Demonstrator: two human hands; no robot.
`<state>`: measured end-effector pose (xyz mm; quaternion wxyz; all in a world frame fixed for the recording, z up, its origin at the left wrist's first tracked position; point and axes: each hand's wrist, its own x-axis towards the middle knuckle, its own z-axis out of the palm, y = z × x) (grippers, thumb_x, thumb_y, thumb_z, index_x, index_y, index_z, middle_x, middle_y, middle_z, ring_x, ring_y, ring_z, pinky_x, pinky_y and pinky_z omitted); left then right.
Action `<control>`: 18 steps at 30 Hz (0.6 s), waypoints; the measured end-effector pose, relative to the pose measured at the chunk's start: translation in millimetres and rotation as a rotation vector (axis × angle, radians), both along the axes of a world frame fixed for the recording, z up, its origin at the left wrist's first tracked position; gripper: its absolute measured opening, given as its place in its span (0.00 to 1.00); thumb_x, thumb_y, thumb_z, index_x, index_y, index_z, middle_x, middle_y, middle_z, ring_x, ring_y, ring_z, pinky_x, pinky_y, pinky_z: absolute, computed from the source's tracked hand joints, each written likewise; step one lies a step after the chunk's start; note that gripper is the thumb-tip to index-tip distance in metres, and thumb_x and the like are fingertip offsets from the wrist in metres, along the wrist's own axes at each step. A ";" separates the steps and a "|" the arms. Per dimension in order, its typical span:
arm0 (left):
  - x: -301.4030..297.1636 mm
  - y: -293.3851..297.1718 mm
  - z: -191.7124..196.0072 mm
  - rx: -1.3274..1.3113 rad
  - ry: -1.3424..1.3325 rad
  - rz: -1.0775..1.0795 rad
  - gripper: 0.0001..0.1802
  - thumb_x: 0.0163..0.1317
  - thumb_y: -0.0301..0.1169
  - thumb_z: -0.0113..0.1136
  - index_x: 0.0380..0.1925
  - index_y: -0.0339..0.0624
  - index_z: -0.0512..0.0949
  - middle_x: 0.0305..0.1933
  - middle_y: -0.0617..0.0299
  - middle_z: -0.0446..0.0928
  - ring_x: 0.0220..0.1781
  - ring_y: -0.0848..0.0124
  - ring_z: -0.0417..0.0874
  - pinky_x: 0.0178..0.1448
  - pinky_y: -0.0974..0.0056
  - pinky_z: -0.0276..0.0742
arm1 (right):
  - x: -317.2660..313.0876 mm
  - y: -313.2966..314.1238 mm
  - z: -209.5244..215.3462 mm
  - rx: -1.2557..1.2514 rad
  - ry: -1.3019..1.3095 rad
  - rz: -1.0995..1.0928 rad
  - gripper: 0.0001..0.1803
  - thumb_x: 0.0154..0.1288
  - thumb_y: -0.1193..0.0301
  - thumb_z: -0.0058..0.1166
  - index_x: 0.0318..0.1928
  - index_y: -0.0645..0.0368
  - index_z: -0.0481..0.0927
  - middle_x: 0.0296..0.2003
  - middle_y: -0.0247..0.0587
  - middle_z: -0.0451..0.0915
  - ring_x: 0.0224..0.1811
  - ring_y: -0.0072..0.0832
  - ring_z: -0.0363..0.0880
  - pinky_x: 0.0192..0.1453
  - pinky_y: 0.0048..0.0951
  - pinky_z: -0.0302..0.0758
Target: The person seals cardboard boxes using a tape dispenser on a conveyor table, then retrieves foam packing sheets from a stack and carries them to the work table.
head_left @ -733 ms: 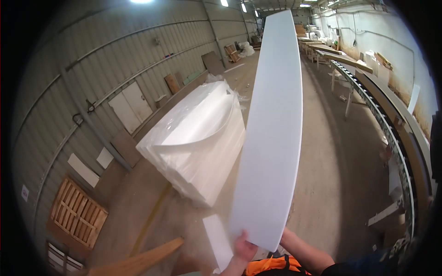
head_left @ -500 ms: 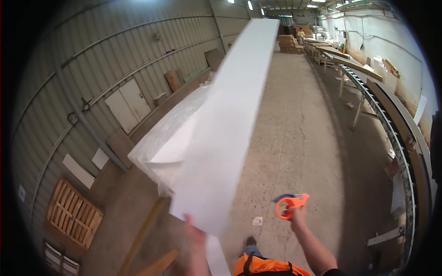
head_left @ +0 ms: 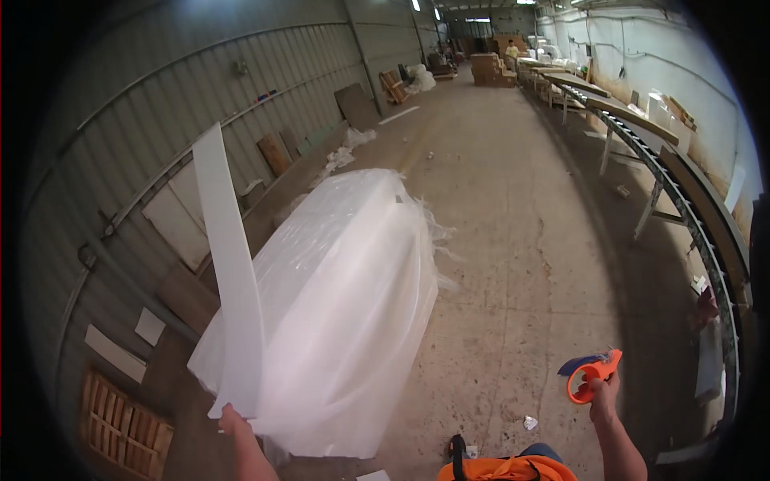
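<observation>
My left hand (head_left: 234, 420) grips the lower end of a long white board (head_left: 231, 264), which stands up and leans away toward the wall. Just right of the board lies a large pile (head_left: 337, 321) draped in clear plastic film, with white showing through. The board overlaps the pile's left side; whether it touches cannot be made out. Out to the right, my right hand (head_left: 603, 396) is closed around an orange tape dispenser (head_left: 592, 378) with a dark blue part at its side. It is held over the bare concrete floor.
A roller conveyor (head_left: 666, 168) carrying long brown boards curves along the right. Wooden pallets (head_left: 127, 425) lean at the lower left, near white offcuts (head_left: 116, 353). Cardboard boxes (head_left: 491, 70) and a person (head_left: 512, 53) are far ahead. Scraps of film (head_left: 345, 152) lie by the left wall.
My left hand has swung the white board left, uncovering the film-draped pile. My right hand has moved right with the tape dispenser.
</observation>
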<state>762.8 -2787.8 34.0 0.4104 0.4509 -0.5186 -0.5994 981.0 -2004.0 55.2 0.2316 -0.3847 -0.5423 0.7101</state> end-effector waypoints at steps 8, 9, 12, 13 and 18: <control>7.6 -7.6 29.1 -0.094 -0.218 -0.023 0.28 0.52 0.36 0.66 0.46 0.21 0.77 0.43 0.46 0.81 0.41 0.53 0.83 0.47 0.52 0.79 | -177.8 32.8 -15.6 -0.063 0.022 0.117 0.30 0.44 0.84 0.42 0.55 0.66 0.68 0.40 0.48 0.78 0.35 0.37 0.81 0.35 0.36 0.82; 12.1 -3.2 31.0 -0.136 -0.444 -0.034 0.29 0.55 0.41 0.65 0.47 0.22 0.78 0.43 0.48 0.81 0.42 0.53 0.83 0.46 0.52 0.79 | -194.2 42.3 -12.4 -0.055 0.037 0.149 0.30 0.44 0.85 0.42 0.54 0.66 0.68 0.40 0.48 0.78 0.35 0.37 0.82 0.35 0.36 0.82; -6.0 39.5 37.1 -0.562 -0.905 -0.158 0.32 0.64 0.47 0.58 0.57 0.31 0.74 0.50 0.52 0.79 0.43 0.58 0.81 0.44 0.55 0.78 | -220.8 113.0 -29.5 -0.095 0.150 0.157 0.34 0.44 0.85 0.48 0.58 0.61 0.68 0.40 0.43 0.78 0.36 0.34 0.81 0.40 0.36 0.83; -24.4 93.2 40.7 -0.777 -0.886 0.014 0.29 0.65 0.45 0.58 0.57 0.31 0.75 0.51 0.51 0.78 0.45 0.59 0.80 0.45 0.57 0.79 | -229.2 135.3 -21.2 -0.054 0.064 0.182 0.35 0.43 0.85 0.51 0.58 0.60 0.69 0.41 0.40 0.77 0.41 0.31 0.81 0.44 0.35 0.83; -119.7 421.2 37.7 -0.875 0.036 -0.442 0.27 0.65 0.34 0.61 0.61 0.33 0.69 0.62 0.49 0.68 0.59 0.58 0.72 0.54 0.58 0.78 | -320.4 195.3 2.4 0.318 0.345 0.463 0.44 0.53 0.57 0.68 0.68 0.57 0.62 0.52 0.41 0.78 0.51 0.31 0.78 0.59 0.32 0.74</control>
